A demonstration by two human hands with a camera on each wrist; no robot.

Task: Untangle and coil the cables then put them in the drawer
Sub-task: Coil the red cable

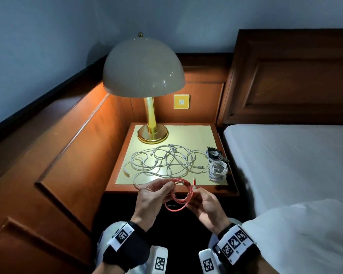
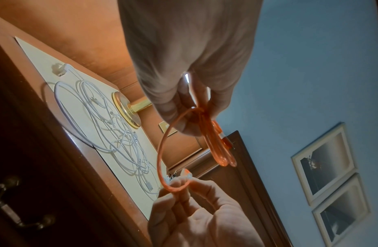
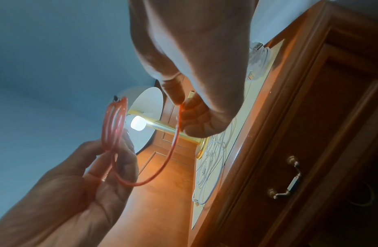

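Note:
A red cable (image 1: 188,196) hangs in loops in front of the nightstand (image 1: 194,133). My left hand (image 1: 169,185) pinches the gathered loops at their top. My right hand (image 1: 194,191) pinches the cable's free end, and its red plug (image 1: 194,180) sticks up above the fingers. In the left wrist view the loops (image 2: 222,150) hang from the left hand (image 2: 196,110); one strand runs down to the right hand (image 2: 179,185). A tangle of white cables (image 1: 166,161) lies on the nightstand top. The drawer front with its metal handle (image 3: 287,180) is closed.
A coiled white cable (image 1: 218,169) and a coiled black cable (image 1: 213,152) lie at the nightstand's right edge. A lit brass lamp (image 1: 151,133) stands at the back. The bed (image 1: 285,155) lies close on the right and wood panelling (image 1: 77,155) on the left.

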